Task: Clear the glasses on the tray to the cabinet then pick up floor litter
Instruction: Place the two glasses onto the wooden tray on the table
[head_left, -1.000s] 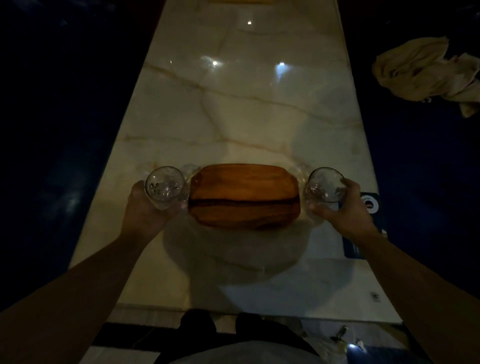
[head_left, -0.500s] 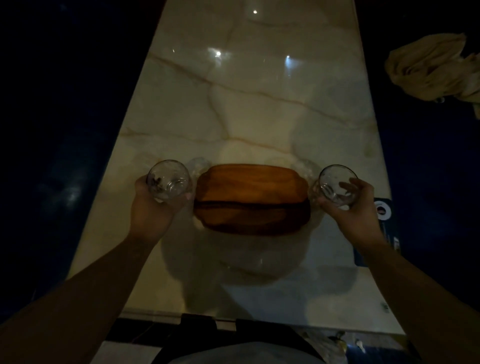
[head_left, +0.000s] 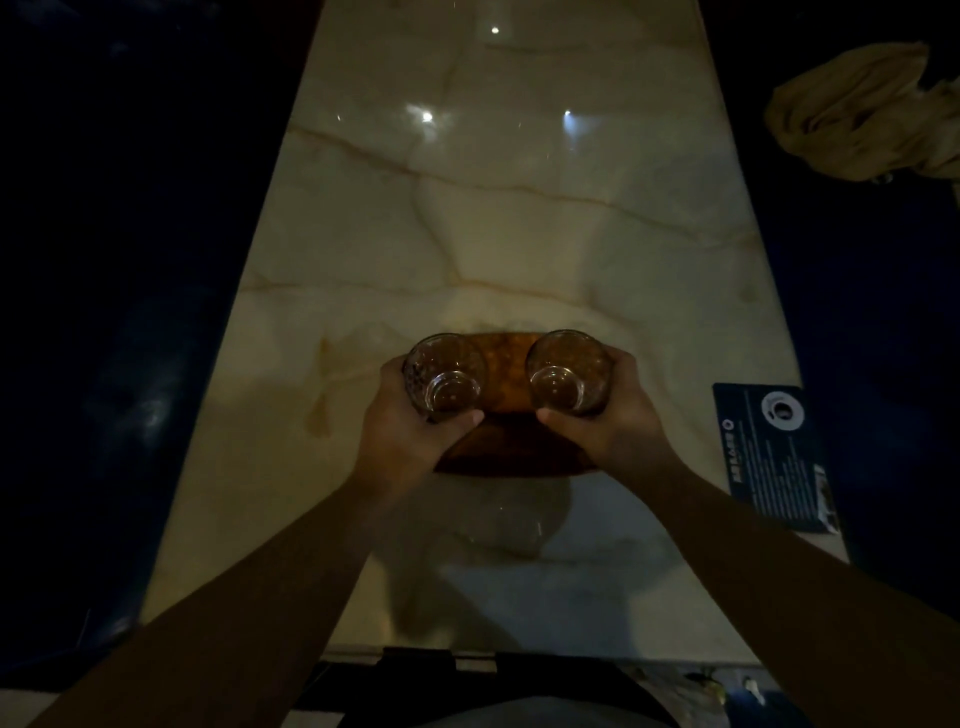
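Observation:
A brown wooden tray (head_left: 511, 387) lies on the pale marble table (head_left: 498, 218), mostly hidden by my hands. My left hand (head_left: 402, 434) grips a clear glass (head_left: 445, 376) over the tray's left part. A second clear glass (head_left: 567, 371) is held in my right hand (head_left: 613, 413) over the tray's right part. The two glasses are side by side, close together, and I look down into both. Whether they touch the tray I cannot tell.
A dark blue printed card (head_left: 776, 454) lies at the table's right edge. A crumpled beige cloth (head_left: 862, 111) sits on the dark surface at the upper right. Small bits of litter (head_left: 722, 688) show on the floor at the bottom right. Dark seating flanks the table.
Both hands have brought their glasses inward from the tray's two ends to above the tray, and the glasses are now close together. The view has shifted slightly.

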